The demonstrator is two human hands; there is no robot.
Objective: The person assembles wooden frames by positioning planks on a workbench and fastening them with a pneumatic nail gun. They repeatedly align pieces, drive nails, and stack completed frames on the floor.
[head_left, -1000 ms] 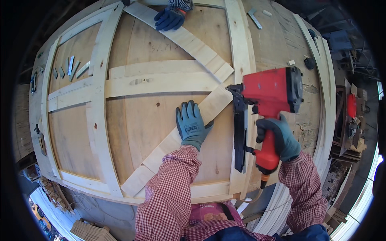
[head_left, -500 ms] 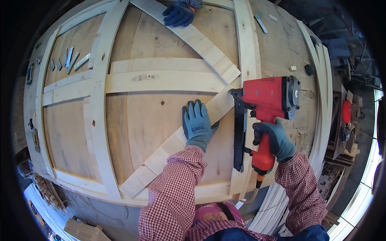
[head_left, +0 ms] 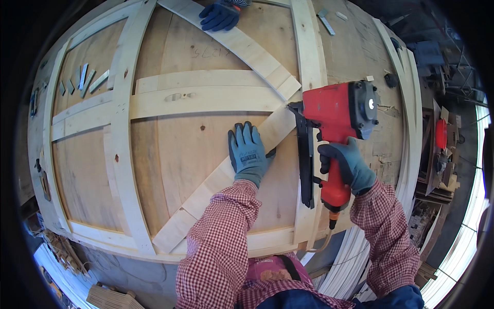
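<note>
My left hand (head_left: 249, 154), in a blue-grey glove with dark fingertips, lies flat on the lower diagonal board (head_left: 206, 190), fingers stretched past its upper edge. In my right hand (head_left: 348, 166) is a red nail gun (head_left: 329, 112), gripped by its handle, with a black magazine (head_left: 304, 165) pointing toward me. Its nose is at the upper end of the lower diagonal board, by an upright batten (head_left: 312, 56); whether it touches the wood I cannot tell. An upper diagonal board (head_left: 252, 54) meets the lower one there. Another person's dark blue gloved hand (head_left: 219, 17) rests on the upper board.
All this lies on a large wooden panel framed with battens (head_left: 206, 100). Several nail strips (head_left: 99, 82) lie at left, another (head_left: 327, 26) at the far right. Long boards (head_left: 409, 103) line the right edge. An air hose (head_left: 324, 242) hangs from the gun.
The whole view has shifted slightly, so the panel, hands and nail gun appear a little higher and farther left. Both my hands keep their places on the board and the gun.
</note>
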